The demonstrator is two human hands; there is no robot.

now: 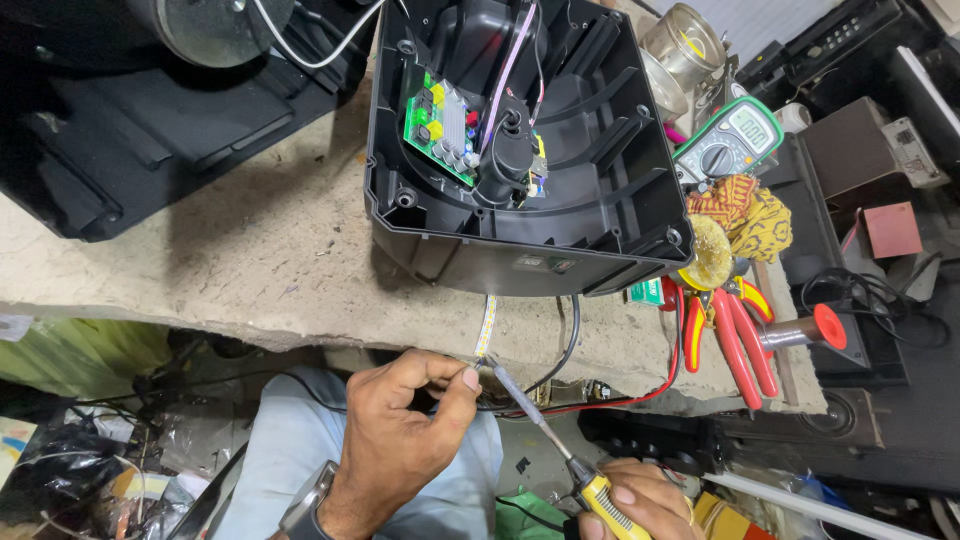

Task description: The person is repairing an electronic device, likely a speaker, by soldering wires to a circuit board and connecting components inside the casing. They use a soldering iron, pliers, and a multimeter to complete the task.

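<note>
– Black plastic fills the top of the view: an opened black housing (600, 150) lies on a rough stone-like workbench (250, 260), with a green circuit board (440, 125) mounted inside it.

– Where are the person's hands?

– Both are below the bench's front edge, over the person's lap. The left hand (405, 425), with a wristwatch (308, 497) on it, pinches the free end of a pale flat strip (486, 328) between thumb and forefinger. The strip hangs down from under the housing and over the bench edge. The right hand (640, 505) is clenched around a yellow-handled tool (603, 497) that looks like a soldering iron. Its metal shaft slants up and to the left, and its tip is at the strip's end, just beside the left thumb.

– So which step does this look like?

– I judge it to be work on the strip's end itself, with the tip laid against the contacts while the other hand steadies them. Whether the tip actually touches cannot be told at this size.

– What does the next move call for?

– In my judgement, a steady pinch and a fine, small motion of the tip, because the fingertips sit so close to it. A black cable (574, 330) and a red wire (655, 392) loop nearby and need to be kept off the shaft.

– Anything else on the bench?

– To the right of the housing are a green multimeter (730, 140) and red-handled pliers (735, 345), well apart from both hands.
</note>
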